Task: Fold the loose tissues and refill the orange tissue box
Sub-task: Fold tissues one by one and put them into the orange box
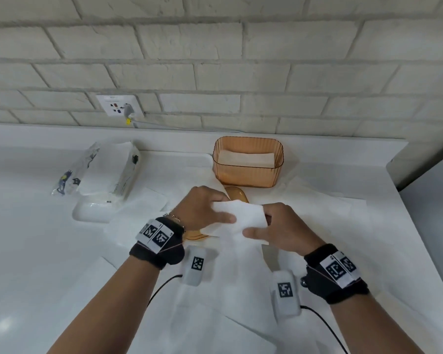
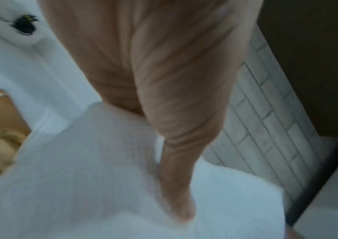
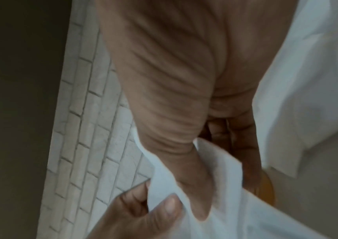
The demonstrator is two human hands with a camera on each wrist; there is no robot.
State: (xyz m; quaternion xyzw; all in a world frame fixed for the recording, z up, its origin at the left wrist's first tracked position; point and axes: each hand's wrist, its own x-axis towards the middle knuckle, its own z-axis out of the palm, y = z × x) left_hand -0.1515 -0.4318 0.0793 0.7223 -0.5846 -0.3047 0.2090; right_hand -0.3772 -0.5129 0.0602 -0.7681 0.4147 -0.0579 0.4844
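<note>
Both hands hold one folded white tissue (image 1: 238, 218) above the counter, near the middle of the head view. My left hand (image 1: 205, 208) pinches its left edge with thumb on top; in the left wrist view the thumb lies on the tissue (image 2: 102, 177). My right hand (image 1: 279, 228) pinches the right edge, thumb (image 3: 196, 194) pressed on the tissue (image 3: 235, 210). The orange tissue box (image 1: 248, 162) stands open behind the hands with folded tissues lying inside. Its orange lid (image 1: 237, 194) lies on the counter, mostly hidden under the hands.
Several loose white tissues (image 1: 317, 200) lie spread over the white counter (image 1: 36, 251). An opened tissue pack (image 1: 108, 169) sits at the left on a white dish (image 1: 92, 210). A brick wall with a socket and plugged cable (image 1: 120, 106) runs behind. The counter ends at the right.
</note>
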